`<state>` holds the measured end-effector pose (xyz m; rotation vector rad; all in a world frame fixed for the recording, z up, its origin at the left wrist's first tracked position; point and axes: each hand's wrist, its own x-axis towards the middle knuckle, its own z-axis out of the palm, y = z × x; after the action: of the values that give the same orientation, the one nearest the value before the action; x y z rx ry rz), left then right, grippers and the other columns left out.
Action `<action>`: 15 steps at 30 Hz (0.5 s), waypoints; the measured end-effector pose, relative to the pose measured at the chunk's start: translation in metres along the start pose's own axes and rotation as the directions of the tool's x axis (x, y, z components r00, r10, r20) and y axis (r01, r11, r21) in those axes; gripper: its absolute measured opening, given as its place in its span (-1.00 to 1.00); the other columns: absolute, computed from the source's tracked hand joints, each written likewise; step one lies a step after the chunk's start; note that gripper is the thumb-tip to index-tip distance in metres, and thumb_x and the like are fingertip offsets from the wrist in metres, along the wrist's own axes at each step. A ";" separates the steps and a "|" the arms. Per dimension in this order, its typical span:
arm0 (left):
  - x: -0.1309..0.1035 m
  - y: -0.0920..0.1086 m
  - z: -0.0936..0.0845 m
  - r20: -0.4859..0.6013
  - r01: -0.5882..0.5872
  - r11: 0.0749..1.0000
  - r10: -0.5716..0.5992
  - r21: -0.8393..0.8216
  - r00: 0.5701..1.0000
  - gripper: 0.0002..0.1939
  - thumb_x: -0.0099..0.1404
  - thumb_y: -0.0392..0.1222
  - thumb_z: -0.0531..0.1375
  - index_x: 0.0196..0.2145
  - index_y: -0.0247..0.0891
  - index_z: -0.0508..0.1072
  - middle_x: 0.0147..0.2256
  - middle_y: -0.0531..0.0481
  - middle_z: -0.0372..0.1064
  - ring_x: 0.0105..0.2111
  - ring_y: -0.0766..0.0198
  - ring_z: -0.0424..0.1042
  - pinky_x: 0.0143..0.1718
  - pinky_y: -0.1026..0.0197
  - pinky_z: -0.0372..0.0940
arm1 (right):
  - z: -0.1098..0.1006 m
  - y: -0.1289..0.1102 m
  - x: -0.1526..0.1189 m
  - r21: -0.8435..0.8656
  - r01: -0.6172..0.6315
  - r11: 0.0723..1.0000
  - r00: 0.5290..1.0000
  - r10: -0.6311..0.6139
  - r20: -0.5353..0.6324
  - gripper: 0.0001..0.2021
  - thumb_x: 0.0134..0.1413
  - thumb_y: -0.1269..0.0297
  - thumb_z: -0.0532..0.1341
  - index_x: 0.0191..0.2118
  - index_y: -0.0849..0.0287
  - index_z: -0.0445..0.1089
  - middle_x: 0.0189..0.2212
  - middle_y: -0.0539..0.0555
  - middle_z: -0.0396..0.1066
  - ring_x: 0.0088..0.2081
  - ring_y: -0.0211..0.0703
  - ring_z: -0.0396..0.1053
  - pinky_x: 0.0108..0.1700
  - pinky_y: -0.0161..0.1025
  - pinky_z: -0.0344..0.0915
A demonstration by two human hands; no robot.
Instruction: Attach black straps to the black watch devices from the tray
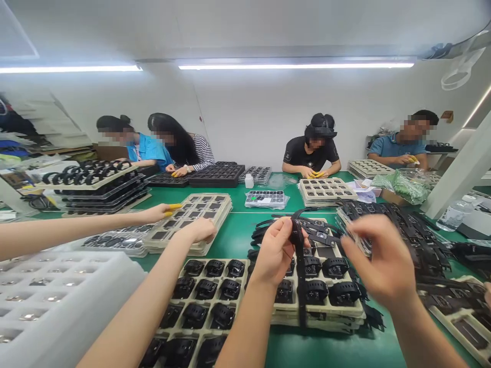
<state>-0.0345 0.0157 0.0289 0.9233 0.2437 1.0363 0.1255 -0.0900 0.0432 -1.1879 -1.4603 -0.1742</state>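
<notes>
Between the thumb and fingers of my left hand (pixel 274 253) is a black smartwatch (pixel 296 232), held edge-on with one strap hanging straight down. Beneath it stands a stack of cream trays (pixel 318 319), whose top compartments hold black watches with looped straps. More watches with straps laid out flat cover the tray's far part. My right hand (pixel 381 258) is raised to the right of the watch, apart from it, slightly blurred, fingers spread and holding nothing. Left of the stack, another cream tray (pixel 247 268) holds several strapped watches.
From the left, a co-worker's two arms (pixel 141 286) reach across to a tray stack (pixel 209 204). White foam (pixel 115 286) fills the lower left. Flat black straps (pixel 402 235) lie at right near a bottle (pixel 456 212). Several people sit across the green table (pixel 240 230).
</notes>
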 end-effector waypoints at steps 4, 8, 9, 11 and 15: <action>0.000 -0.001 0.001 -0.044 0.008 0.998 -0.011 -0.066 0.999 -0.68 0.22 0.01 0.40 -0.29 -0.27 0.44 -0.42 0.04 0.53 -0.44 0.32 0.52 -0.29 0.27 0.41 | 0.027 -0.002 -0.081 0.285 -0.736 0.614 0.515 0.235 0.824 -0.47 0.22 -0.28 0.17 -0.05 0.06 0.58 -0.56 0.02 0.41 -0.58 -0.20 0.30 -0.53 -0.30 0.26; -0.008 -0.009 0.010 0.036 0.085 0.994 -0.083 -0.063 0.996 -0.73 0.21 -0.08 0.35 -0.25 -0.23 0.38 -0.42 0.00 0.56 -0.43 0.22 0.56 -0.28 0.20 0.40 | 0.040 0.014 -0.089 0.500 -0.804 0.323 0.595 0.447 0.668 -0.21 0.12 -0.49 0.02 0.18 0.02 0.40 -0.32 0.12 0.47 -0.56 -0.16 0.33 -0.63 -0.27 0.26; -0.010 -0.011 0.012 0.065 0.102 0.993 -0.098 -0.058 0.993 -0.72 0.20 -0.08 0.35 -0.25 -0.23 0.37 -0.42 0.00 0.55 -0.44 0.20 0.56 -0.30 0.19 0.39 | 0.037 0.019 -0.081 0.583 -0.746 0.323 0.649 0.549 0.527 -0.27 0.15 -0.44 0.05 0.18 0.00 0.39 -0.20 0.17 0.48 -0.48 -0.12 0.39 -0.58 -0.24 0.32; -0.011 -0.017 0.016 0.126 0.135 0.989 -0.128 -0.053 0.984 -0.69 0.18 -0.04 0.35 -0.23 -0.23 0.37 -0.44 -0.01 0.54 -0.47 0.20 0.54 -0.31 0.18 0.38 | 0.027 0.029 -0.061 0.618 -0.697 0.364 0.648 0.690 0.323 -0.45 0.23 -0.28 0.14 0.14 -0.05 0.41 -0.05 0.16 0.47 -0.40 -0.10 0.44 -0.52 -0.24 0.37; -0.006 -0.024 0.014 0.195 0.133 0.988 -0.146 0.079 0.970 -0.63 0.24 0.10 0.33 -0.26 -0.26 0.39 -0.55 0.06 0.43 -0.53 0.28 0.44 -0.27 0.16 0.37 | 0.016 0.041 -0.028 0.574 -0.606 0.551 0.700 0.712 0.055 -0.75 0.20 -0.02 0.32 -0.17 0.02 0.46 -0.39 -0.02 0.46 -0.41 -0.17 0.38 -0.40 -0.31 0.33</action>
<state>-0.0141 -0.0010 0.0186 1.0475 0.1720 0.8034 0.1392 -0.0753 -0.0051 -1.1082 -0.7102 0.6307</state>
